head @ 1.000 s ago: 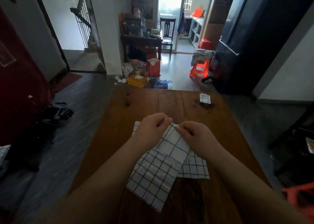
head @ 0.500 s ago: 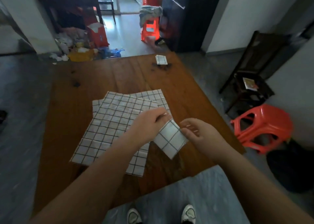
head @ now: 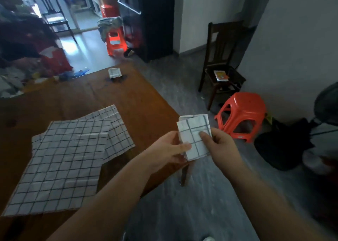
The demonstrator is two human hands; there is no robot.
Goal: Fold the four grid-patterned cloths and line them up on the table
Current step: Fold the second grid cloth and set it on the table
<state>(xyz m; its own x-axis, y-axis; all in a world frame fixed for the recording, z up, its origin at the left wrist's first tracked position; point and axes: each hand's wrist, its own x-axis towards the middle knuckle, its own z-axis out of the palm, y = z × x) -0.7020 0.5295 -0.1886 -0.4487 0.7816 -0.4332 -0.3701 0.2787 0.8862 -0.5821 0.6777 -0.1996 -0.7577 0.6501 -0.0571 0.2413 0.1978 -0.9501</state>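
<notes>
The small folded white grid-patterned cloth [head: 192,129] is pinched between both hands: left hand [head: 168,149] at its 8 o'clock edge, right hand [head: 221,145] at 4 o'clock. Unfolded grid-patterned cloths [head: 64,158] lie at 9 o'clock on the brown wooden table [head: 137,103].

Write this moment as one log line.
left hand, right hand: grip folded cloth | unfolded cloths: overlapping on table | far cloth: folded, at edge
</notes>
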